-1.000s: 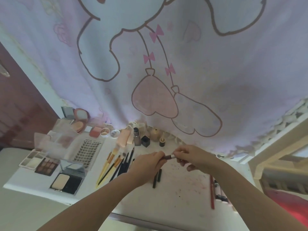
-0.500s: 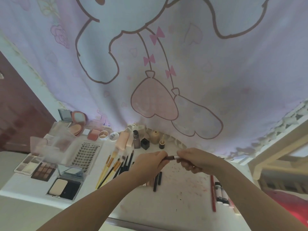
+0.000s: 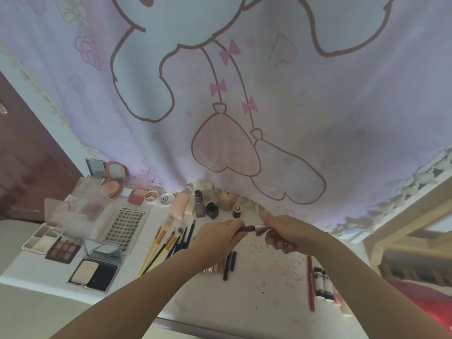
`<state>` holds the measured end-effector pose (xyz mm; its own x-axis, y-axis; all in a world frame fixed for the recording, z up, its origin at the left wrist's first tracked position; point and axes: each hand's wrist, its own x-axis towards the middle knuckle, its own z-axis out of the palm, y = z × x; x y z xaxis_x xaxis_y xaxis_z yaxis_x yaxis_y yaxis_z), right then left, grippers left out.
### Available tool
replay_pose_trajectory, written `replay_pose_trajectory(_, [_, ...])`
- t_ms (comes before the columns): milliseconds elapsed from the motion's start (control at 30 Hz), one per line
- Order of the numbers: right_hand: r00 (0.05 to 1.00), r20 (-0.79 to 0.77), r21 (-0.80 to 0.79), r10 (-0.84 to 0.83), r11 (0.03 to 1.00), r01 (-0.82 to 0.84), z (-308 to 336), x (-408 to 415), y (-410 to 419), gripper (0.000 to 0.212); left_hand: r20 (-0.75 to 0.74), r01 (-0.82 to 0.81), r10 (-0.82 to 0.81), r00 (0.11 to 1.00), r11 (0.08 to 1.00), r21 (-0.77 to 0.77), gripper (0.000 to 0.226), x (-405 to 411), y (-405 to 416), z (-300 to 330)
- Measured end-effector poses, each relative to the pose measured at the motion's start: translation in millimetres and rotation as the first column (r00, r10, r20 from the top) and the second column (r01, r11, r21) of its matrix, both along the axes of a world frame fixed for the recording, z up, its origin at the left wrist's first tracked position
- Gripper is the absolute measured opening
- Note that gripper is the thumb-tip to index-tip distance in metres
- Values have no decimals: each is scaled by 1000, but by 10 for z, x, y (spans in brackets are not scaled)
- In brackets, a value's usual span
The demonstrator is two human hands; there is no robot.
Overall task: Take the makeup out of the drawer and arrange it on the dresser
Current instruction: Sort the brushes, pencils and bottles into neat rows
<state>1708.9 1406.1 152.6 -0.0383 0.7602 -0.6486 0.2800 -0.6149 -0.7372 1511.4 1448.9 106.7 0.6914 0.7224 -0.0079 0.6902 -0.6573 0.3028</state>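
Both my hands meet above the middle of the white dresser top (image 3: 256, 285). My left hand (image 3: 217, 241) and my right hand (image 3: 283, 232) each grip one end of a slim dark makeup stick (image 3: 249, 228) with a silver collar, held level between them. Under my left hand lie black pencils (image 3: 230, 264). Brushes (image 3: 166, 243) are laid out left of them, and palettes (image 3: 62, 248), a lash tray (image 3: 127, 225) and compacts (image 3: 115, 172) fill the left end. Small bottles (image 3: 212, 204) stand along the back edge.
A red pencil (image 3: 310, 282) and two black-capped tubes (image 3: 322, 285) lie at the right. A pink cartoon curtain (image 3: 232, 94) hangs right behind the dresser. A dark red door (image 3: 27, 152) is at the left, a cream frame (image 3: 403, 216) at the right.
My hands stay together on the stick, shifted slightly. The camera tilted a little, so the dresser sits lower in view.
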Motion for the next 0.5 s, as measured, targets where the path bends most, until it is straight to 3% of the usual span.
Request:
replay_pose_trajectory(67, [1000, -4, -11, 5, 1000, -5, 0, -2, 0, 49, -1, 7, -7, 1000, 1000, 9, 29, 22, 0, 6])
replay_pose_trajectory(200, [998, -46, 35, 34, 999, -33, 21, 43, 4, 23, -5, 9, -9, 1000, 1000, 8, 29, 29, 4, -7])
replay_pose_trajectory(367, [999, -29, -28, -13, 1000, 13, -4, 35, -10, 51, 26, 8, -8, 1000, 1000, 11, 28, 57, -4, -12])
replay_pose_trajectory(500, [996, -76, 16, 42, 999, -41, 1, 72, -9, 24, -2, 20, -20, 1000, 1000, 13, 28, 56, -7, -17])
